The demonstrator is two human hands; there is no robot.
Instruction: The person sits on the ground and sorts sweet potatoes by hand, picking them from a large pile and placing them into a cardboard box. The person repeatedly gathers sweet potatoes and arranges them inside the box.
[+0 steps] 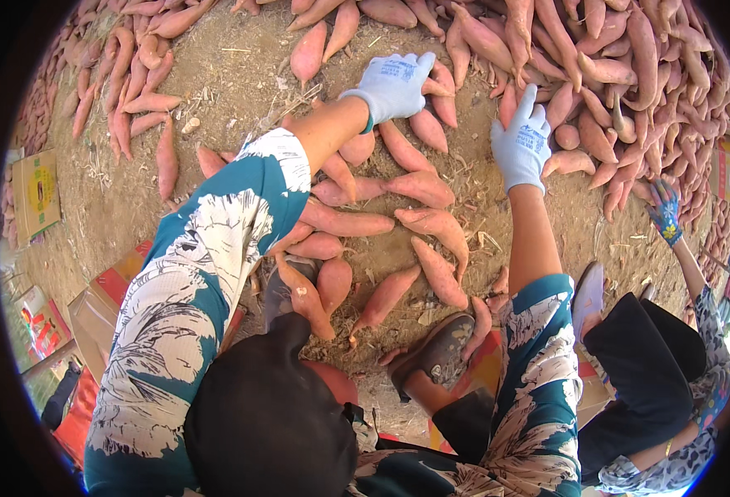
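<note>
My left hand (396, 86), in a pale blue work glove, is closed over a sweet potato (436, 87) whose end sticks out past the fingers. My right hand (522, 144), gloved alike, reaches to the near edge of a heap of sweet potatoes (613, 74). Its thumb and fingers are spread around a sweet potato (507, 104); whether they grip it is hidden. Between my arms, several loose sweet potatoes lie on the soil, among them a curved one (438, 231) and a long one (347, 220).
At right, a co-worker's hand in a flowered glove (666, 211) touches the heap. More sweet potatoes (132, 93) lie at upper left. Cardboard boxes (37, 194) stand along the left. My shoe (438, 348) is close to the loose roots, and a dark-clothed knee (272, 410) is in front.
</note>
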